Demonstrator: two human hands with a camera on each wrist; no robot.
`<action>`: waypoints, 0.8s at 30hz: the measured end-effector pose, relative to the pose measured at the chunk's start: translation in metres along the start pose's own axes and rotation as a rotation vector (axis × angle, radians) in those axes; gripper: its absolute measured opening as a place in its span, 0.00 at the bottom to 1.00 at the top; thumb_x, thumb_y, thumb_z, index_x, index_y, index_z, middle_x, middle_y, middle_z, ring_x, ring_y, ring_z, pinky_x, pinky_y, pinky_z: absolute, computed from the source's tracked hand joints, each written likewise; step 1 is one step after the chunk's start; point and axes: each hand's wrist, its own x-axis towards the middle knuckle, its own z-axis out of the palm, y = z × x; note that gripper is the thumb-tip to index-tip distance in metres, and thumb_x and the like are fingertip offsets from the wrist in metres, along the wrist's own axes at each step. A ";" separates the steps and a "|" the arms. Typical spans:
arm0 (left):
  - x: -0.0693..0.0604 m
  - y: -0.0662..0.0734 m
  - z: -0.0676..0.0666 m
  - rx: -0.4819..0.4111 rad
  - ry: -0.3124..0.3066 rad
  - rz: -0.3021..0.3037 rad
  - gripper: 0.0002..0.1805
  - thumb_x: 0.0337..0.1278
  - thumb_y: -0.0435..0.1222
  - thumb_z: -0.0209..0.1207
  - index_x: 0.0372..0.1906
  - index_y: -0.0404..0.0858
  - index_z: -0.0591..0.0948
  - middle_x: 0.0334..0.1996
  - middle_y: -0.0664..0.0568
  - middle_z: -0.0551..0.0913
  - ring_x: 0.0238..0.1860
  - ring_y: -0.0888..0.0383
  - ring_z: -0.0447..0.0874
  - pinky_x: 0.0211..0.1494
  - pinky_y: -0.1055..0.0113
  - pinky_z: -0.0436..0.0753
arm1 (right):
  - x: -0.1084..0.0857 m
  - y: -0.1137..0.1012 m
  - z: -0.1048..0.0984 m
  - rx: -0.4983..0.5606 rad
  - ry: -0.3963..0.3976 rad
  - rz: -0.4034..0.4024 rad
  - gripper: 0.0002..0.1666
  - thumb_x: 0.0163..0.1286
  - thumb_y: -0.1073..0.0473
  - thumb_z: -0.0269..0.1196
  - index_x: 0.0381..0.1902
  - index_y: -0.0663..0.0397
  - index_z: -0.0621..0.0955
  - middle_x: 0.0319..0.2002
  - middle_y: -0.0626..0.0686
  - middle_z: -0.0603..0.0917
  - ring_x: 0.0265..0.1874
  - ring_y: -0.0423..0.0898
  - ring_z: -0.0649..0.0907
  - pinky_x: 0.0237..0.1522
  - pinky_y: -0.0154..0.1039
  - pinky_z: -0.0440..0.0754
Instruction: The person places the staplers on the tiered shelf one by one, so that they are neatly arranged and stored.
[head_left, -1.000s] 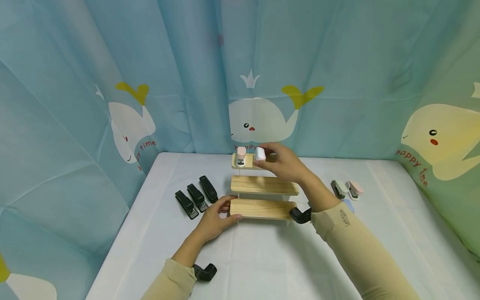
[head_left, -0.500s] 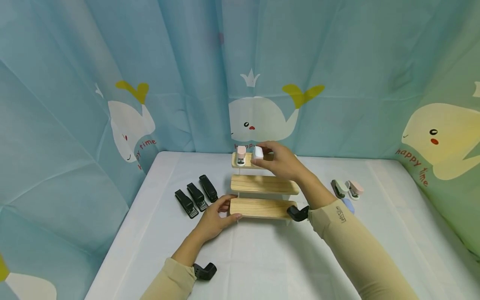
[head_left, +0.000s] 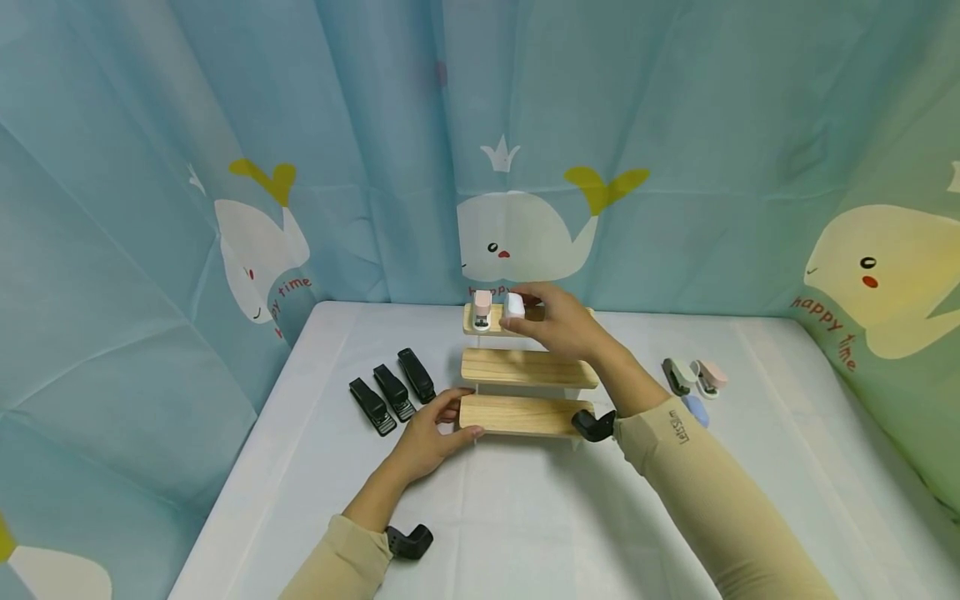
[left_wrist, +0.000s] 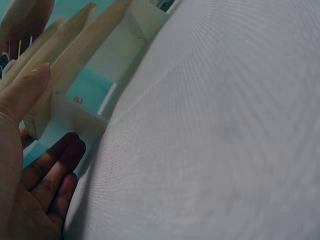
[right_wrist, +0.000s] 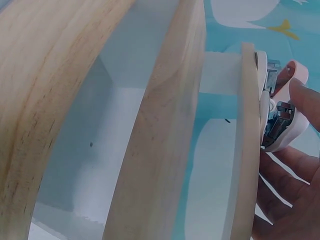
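A white mini stapler (head_left: 514, 306) is pinched between thumb and fingers of my right hand (head_left: 562, 321), at the top board of a three-tier wooden shelf (head_left: 528, 367). In the right wrist view the white stapler (right_wrist: 289, 125) has its base against that board. Just left of it stands a pink mini stapler (head_left: 482, 309), upright on the same board. My left hand (head_left: 427, 437) grips the left end of the bottom board (head_left: 525, 416). The left wrist view shows its thumb (left_wrist: 30, 87) on the board, with several fingers below beside the pale side support.
Several black staplers (head_left: 392, 393) lie in a slanted row left of the shelf. To its right lie a green stapler (head_left: 679, 377), a pink one (head_left: 709, 378) and a blue one (head_left: 696, 410). A whale-print curtain (head_left: 405, 167) hangs behind the white table (head_left: 510, 525).
My right hand has shifted slightly left with the white stapler, bringing it closer to the pink one on the top board. My left hand stays in place on the bottom board.
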 end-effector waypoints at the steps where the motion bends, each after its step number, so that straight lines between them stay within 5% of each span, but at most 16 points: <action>1: 0.000 0.000 0.000 0.000 0.000 0.001 0.34 0.58 0.58 0.71 0.69 0.63 0.75 0.56 0.56 0.84 0.57 0.55 0.82 0.63 0.50 0.78 | 0.000 0.000 0.000 -0.001 0.000 0.002 0.40 0.72 0.42 0.68 0.74 0.54 0.72 0.65 0.56 0.77 0.64 0.54 0.78 0.67 0.55 0.77; 24: 0.000 0.000 0.000 -0.012 0.001 -0.006 0.33 0.58 0.55 0.72 0.68 0.64 0.75 0.56 0.57 0.84 0.56 0.56 0.82 0.63 0.50 0.78 | 0.004 0.004 0.006 0.001 0.011 -0.016 0.37 0.74 0.42 0.66 0.73 0.54 0.74 0.68 0.57 0.76 0.65 0.53 0.76 0.68 0.55 0.75</action>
